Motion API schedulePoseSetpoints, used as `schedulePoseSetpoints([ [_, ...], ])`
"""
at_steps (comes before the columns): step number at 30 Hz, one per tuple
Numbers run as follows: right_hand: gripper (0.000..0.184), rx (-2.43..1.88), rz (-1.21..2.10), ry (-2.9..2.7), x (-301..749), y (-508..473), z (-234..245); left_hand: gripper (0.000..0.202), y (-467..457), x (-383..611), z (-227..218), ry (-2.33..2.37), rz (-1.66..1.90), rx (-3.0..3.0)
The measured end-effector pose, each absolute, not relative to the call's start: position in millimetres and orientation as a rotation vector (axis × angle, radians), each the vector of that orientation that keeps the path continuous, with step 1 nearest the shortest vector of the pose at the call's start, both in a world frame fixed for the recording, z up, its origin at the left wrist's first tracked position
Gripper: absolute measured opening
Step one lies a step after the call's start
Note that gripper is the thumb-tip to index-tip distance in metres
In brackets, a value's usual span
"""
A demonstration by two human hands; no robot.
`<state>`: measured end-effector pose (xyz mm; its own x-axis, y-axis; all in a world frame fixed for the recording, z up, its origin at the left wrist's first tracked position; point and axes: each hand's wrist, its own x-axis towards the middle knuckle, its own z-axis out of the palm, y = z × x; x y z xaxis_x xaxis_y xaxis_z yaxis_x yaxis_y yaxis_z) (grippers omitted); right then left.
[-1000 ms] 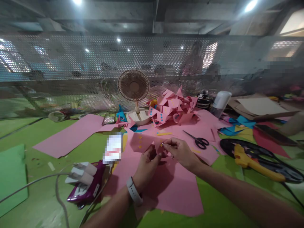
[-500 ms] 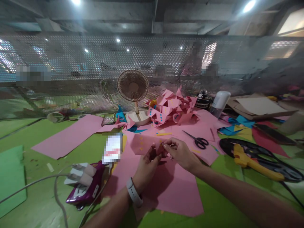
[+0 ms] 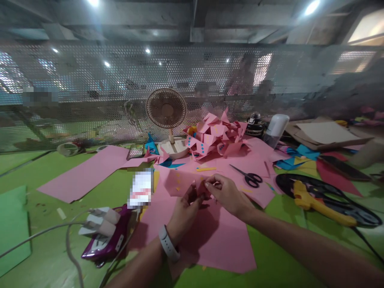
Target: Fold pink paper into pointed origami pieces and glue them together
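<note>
My left hand (image 3: 185, 210) is closed on a folded pink paper (image 3: 172, 184) with small yellow pieces along it. On the paper's right end, the thumb and fingertips of my right hand (image 3: 228, 194) are pinched together. Part of the fold lies hidden behind my fingers. Beneath both hands spreads a large pink sheet (image 3: 223, 244). Black-handled scissors (image 3: 252, 179) rest on pink paper beyond my right hand, and a thin yellow strip (image 3: 206, 169) lies just past my fingers.
A small fan (image 3: 166, 110) stands behind, beside a heap of folded pink paper (image 3: 214, 134). To the right, a yellow glue gun (image 3: 322, 206) lies on a black tray (image 3: 285, 180). A purple power strip (image 3: 105, 244) with cables sits left. A perforated screen (image 3: 99, 88) borders the table.
The view has shifted slightly, moving the surroundings a little to the left. Both hands keep nearly the same grip on the folded paper.
</note>
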<state>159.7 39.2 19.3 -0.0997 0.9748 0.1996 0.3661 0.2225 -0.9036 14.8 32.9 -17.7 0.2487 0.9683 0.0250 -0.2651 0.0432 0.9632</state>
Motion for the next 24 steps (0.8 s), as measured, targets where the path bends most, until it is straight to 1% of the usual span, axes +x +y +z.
schedulePoseSetpoints([
  [4,0.011,-1.308,0.806,-1.656,160.0,39.8,16.6,0.035,32.7,14.8,-16.9,0.835,1.106,1.178],
  [10,0.007,-1.31,0.6,-1.733,163.1,43.4,10.9,0.035,30.8,13.9,-10.9,0.846,1.098,1.178],
  [17,0.013,-1.166,0.347,-1.693,177.1,54.6,12.3,0.029,29.7,10.1,-4.4,0.906,1.062,1.142],
  [19,0.013,-1.129,0.383,-1.744,179.1,57.5,10.1,0.024,29.2,9.8,-2.7,0.887,1.081,1.136],
  [21,0.014,-1.114,0.492,-1.804,179.4,59.6,5.0,0.018,28.4,9.3,-0.7,0.875,1.109,1.157],
  [24,0.019,-1.14,0.587,-1.811,178.4,61.0,-4.0,0.016,27.3,7.5,1.4,0.879,1.143,1.182],
])
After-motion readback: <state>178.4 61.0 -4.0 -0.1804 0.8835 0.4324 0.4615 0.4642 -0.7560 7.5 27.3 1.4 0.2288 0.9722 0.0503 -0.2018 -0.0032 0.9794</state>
